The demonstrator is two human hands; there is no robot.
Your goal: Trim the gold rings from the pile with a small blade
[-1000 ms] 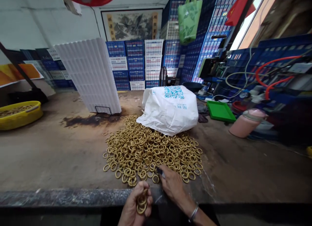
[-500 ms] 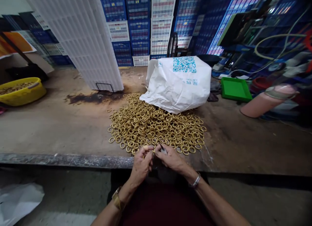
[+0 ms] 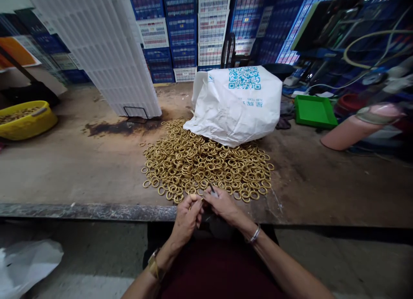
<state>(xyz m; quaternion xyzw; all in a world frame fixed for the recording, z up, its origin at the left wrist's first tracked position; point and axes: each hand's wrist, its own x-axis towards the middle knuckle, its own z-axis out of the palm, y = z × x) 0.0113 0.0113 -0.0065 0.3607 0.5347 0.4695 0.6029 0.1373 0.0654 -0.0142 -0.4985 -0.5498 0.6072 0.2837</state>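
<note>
Closing the left hand [image 3: 187, 216], thumb bent against curled fingers, around at least one gold-coloured ring [image 3: 202, 199], without showing how many more the palm may be hiding. Gripping a small dark-tipped tool [image 3: 213, 192] in the right hand [image 3: 225, 207], its exact kind being too small to tell. Bringing both hands' fingertips close together at the near edge of the heap of rings [image 3: 206, 165], without showing clearly whether tool and ring are touching. Wearing a gold-toned watch [image 3: 154, 264] on the left wrist and a silvery bracelet [image 3: 254, 234] on the right.

Facing the heap, spreading loosely across the worn tabletop [image 3: 322, 183], and a white printed sack [image 3: 238, 114] slumping over its far side. Seeing a green tray [image 3: 315, 111] and a pink bottle [image 3: 358, 129] to the right of the heap, a yellow basin [image 3: 29, 124] well to its left, and a tall white ribbed stack [image 3: 106, 53] beyond its far left side, standing by a black wire stand [image 3: 135, 114]. Looking towards piled plastic crates [image 3: 182, 30] behind the heap.
</note>
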